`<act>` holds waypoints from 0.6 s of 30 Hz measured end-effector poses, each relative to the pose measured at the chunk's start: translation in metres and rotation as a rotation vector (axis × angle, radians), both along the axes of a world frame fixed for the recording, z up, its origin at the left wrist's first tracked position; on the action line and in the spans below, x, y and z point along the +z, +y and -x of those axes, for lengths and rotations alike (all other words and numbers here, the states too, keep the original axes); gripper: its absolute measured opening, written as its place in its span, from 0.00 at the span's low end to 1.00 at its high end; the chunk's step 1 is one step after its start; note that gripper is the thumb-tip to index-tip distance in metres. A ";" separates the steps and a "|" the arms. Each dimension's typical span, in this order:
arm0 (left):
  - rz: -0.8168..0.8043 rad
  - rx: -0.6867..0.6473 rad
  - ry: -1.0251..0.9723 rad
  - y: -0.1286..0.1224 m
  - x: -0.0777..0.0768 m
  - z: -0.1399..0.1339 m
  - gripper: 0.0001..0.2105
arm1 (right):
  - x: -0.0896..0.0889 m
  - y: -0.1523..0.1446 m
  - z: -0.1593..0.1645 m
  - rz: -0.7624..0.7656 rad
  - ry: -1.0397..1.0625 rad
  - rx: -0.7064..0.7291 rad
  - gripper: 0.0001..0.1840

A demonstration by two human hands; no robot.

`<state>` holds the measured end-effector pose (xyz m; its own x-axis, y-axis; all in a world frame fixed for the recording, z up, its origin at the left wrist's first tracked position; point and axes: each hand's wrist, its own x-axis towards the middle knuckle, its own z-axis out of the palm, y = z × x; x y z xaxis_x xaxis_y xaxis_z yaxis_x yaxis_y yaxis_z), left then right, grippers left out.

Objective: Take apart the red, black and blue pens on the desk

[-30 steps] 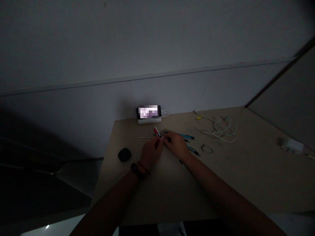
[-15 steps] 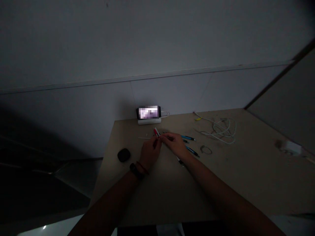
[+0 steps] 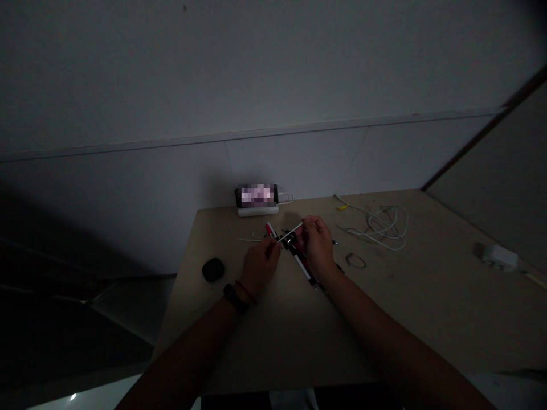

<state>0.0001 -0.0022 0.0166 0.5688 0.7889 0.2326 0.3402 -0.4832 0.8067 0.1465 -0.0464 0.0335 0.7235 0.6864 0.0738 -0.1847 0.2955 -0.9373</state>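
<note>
A thin white pen refill (image 3: 290, 232) spans the gap between my two hands, slanting up to the right. My left hand (image 3: 260, 262) pinches its lower end. At the upper end, the fingers of my right hand (image 3: 317, 245) are closed on it. Below the refill lies a white-and-black pen (image 3: 304, 269). A red-and-white pen (image 3: 270, 229) rests just beyond my left fingertips. Other pens and small dark parts lie partly hidden under my right hand. Another thin white stick (image 3: 248, 240) lies to the left of the pens.
A phone (image 3: 257, 196) leans on a white stand (image 3: 258, 211) by the wall. A black rounded case (image 3: 213, 270) sits at the left. To the right are a small loop (image 3: 355, 261), a coiled white cable (image 3: 384, 228) and a white power strip (image 3: 501, 257) on the table (image 3: 410, 319).
My right hand has drawn away to the right from my left fingertips and turned, so the refill now shows between them. My left hand has stayed almost in place.
</note>
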 end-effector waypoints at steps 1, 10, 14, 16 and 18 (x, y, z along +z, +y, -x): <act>0.007 0.000 -0.002 0.000 0.000 0.000 0.12 | 0.000 0.000 0.000 -0.002 -0.008 -0.020 0.17; 0.049 -0.010 -0.034 0.003 -0.003 0.000 0.14 | -0.001 0.000 -0.001 0.089 -0.114 -0.061 0.19; 0.037 -0.008 -0.025 0.002 -0.002 -0.001 0.14 | -0.007 0.001 -0.003 0.129 -0.154 -0.046 0.21; 0.038 -0.010 -0.027 0.002 -0.002 -0.001 0.14 | -0.010 0.002 -0.004 0.134 -0.161 -0.025 0.22; 0.046 -0.015 -0.030 0.001 -0.001 -0.001 0.14 | -0.013 0.003 -0.005 0.140 -0.169 -0.005 0.22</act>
<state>0.0008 -0.0010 0.0152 0.5738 0.7907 0.2135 0.3085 -0.4502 0.8380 0.1517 -0.0438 0.0203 0.7123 0.6949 0.0988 -0.0205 0.1613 -0.9867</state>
